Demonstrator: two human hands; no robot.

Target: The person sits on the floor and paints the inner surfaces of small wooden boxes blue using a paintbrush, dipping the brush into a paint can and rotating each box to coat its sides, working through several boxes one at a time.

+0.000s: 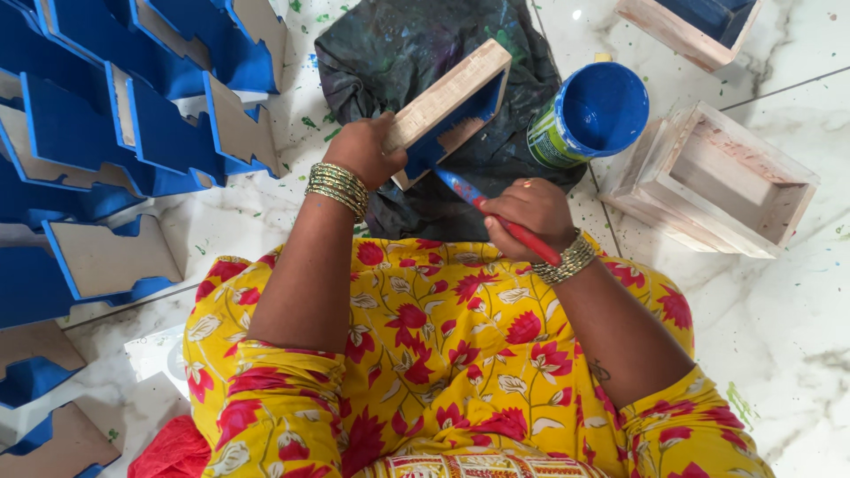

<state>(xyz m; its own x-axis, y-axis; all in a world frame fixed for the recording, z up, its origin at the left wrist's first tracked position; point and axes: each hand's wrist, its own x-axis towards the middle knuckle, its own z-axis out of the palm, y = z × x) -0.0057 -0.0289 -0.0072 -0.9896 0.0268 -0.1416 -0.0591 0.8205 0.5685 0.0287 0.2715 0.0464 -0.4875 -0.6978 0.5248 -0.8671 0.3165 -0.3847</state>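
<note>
Right hand (529,211) hiding brush (496,218) handle

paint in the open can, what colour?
Blue. The paint can beside the dark cloth shows a blue-coated inside, clearest in the head view.

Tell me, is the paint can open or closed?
Open. The paint can has no lid on it, and its blue-coated inside shows from above, beside the dark cloth.

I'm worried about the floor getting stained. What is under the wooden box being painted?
A dark paint-spotted cloth lies on the marble floor under the wooden box, which the left hand holds. The floor beneath the cloth is hidden, so stains there cannot be seen.
</note>
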